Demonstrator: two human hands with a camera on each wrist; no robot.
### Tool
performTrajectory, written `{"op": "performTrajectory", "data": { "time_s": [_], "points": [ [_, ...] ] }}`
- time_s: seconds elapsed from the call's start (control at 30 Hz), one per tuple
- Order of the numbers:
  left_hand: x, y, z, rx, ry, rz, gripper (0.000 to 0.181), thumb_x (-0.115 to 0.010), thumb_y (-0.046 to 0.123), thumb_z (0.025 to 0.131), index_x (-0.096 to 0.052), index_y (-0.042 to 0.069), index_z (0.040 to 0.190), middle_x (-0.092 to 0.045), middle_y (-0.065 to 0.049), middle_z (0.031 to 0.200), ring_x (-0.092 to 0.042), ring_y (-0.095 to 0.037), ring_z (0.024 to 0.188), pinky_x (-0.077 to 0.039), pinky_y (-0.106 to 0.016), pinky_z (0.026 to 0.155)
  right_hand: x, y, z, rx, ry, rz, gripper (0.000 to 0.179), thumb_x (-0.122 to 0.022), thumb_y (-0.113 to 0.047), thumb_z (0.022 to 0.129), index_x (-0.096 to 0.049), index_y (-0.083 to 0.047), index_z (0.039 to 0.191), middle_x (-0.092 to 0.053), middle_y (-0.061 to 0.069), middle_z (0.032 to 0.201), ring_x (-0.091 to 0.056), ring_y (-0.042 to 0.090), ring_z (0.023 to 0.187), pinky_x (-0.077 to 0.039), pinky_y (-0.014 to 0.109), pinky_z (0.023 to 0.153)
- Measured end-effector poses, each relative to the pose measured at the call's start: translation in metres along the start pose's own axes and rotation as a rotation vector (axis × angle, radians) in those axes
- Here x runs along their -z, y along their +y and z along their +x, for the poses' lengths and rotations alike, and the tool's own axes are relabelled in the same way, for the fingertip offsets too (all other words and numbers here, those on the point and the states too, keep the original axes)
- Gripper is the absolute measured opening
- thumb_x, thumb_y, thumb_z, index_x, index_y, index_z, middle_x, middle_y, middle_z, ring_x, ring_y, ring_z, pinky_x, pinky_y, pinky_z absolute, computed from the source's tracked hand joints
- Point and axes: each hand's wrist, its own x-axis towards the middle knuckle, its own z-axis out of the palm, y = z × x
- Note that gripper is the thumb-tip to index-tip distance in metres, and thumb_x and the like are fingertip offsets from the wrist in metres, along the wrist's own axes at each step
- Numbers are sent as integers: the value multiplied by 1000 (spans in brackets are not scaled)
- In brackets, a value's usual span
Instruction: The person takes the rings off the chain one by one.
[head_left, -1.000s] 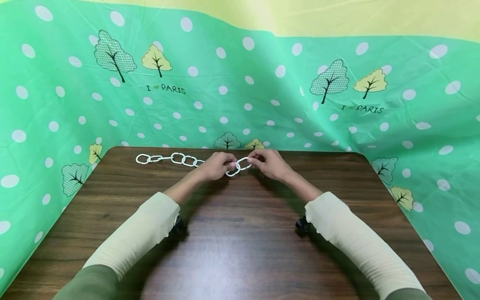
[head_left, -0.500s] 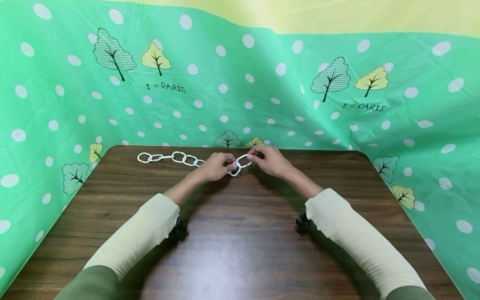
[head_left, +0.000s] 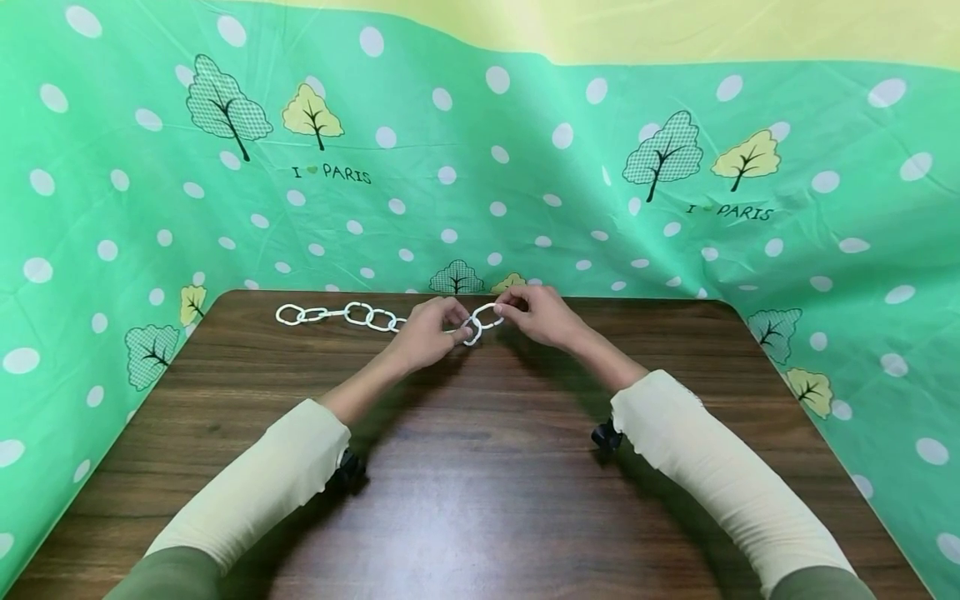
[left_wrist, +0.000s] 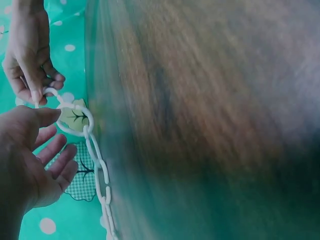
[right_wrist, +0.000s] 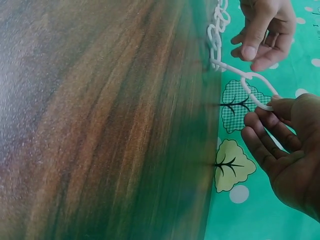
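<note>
A white plastic chain (head_left: 358,314) of oval links stretches along the far side of the table. My right hand (head_left: 542,317) pinches its right end link (right_wrist: 261,102) between thumb and fingers, and holds it raised. Linked to that one is another link (left_wrist: 80,120), hanging from it. My left hand (head_left: 429,333) is beside this second link, its fingers spread and loosely bent with nothing gripped. In the left wrist view its thumb tip overlaps the link's edge; the right wrist view shows a gap between these fingers and the chain. In the head view the left hand hides part of the chain.
The dark wooden table (head_left: 480,467) ends just behind the hands. A green dotted cloth (head_left: 405,208) printed with trees hangs behind it and at both sides. A black wrist device (head_left: 348,472) sits below each light sleeve (head_left: 255,483).
The left hand has loosened its fingers from the chain and shifted slightly left and back. The right hand, still pinching the end link, has risen slightly in the view.
</note>
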Motion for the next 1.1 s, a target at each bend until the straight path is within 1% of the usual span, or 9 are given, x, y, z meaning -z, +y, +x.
{"op": "performTrajectory", "data": {
  "time_s": [0.1,0.33,0.4,0.53,0.7,0.77,0.93,1.0,1.1],
  "points": [
    [-3,-2,-3,5,3,-8,28,-86,26,100,-79,5,116,-78,-13,114,-71,-30,111,-56,-48,103,2,-1,0,-10,2,19,23,-69,-19,114,-80,0,118,-79,24,103,-70,27,87,-51,37,82],
    [-42,-71,28,-13,49,86,31,-88,54,95,-82,27,108,-73,3,107,-63,-19,105,-51,-40,98,3,-3,-1,-22,3,66,25,-69,-21,115,-80,2,119,-79,26,105,-74,43,96,-51,35,80],
    [-46,-77,31,-5,50,109,31,-87,57,95,-82,29,109,-72,4,109,-62,-20,108,-49,-43,102,2,-3,-2,-26,3,77,26,-69,-22,115,-80,2,119,-79,27,106,-74,46,98,-51,34,80],
    [-50,-77,30,-2,59,126,28,-88,51,95,-83,27,110,-72,4,109,-60,-22,109,-46,-47,104,1,-2,-3,-41,-1,102,27,-69,-21,115,-79,3,121,-79,27,107,-74,47,100,-51,33,78],
    [-46,-66,25,-21,47,91,17,-89,41,96,-84,26,103,-70,2,103,-57,-24,106,-41,-49,98,1,-1,-4,-52,4,129,26,-69,-20,115,-78,3,122,-78,28,108,-74,47,101,-53,29,77],
    [-40,-55,18,-32,33,83,17,-87,41,98,-85,25,102,-70,1,103,-57,-25,106,-39,-49,96,2,0,-5,-54,8,135,25,-69,-19,115,-78,3,123,-78,29,108,-74,47,100,-54,28,78],
    [-37,-54,19,-41,42,59,17,-80,44,104,-84,28,102,-70,3,101,-58,-24,107,-38,-46,93,2,2,-7,-62,19,135,23,-69,-19,115,-79,1,122,-77,28,110,-75,46,101,-56,28,79],
    [-41,-61,24,-35,58,45,14,-79,45,104,-82,32,100,-70,5,99,-59,-22,106,-37,-46,92,2,3,-8,-57,26,129,23,-69,-19,114,-79,1,121,-76,27,110,-75,45,100,-56,27,78],
    [-38,-57,23,-24,56,39,18,-75,48,106,-81,32,101,-70,5,98,-60,-23,105,-38,-49,94,0,5,-10,-44,34,125,22,-70,-19,114,-79,0,121,-77,26,109,-75,45,99,-54,26,76]
  ]
}}
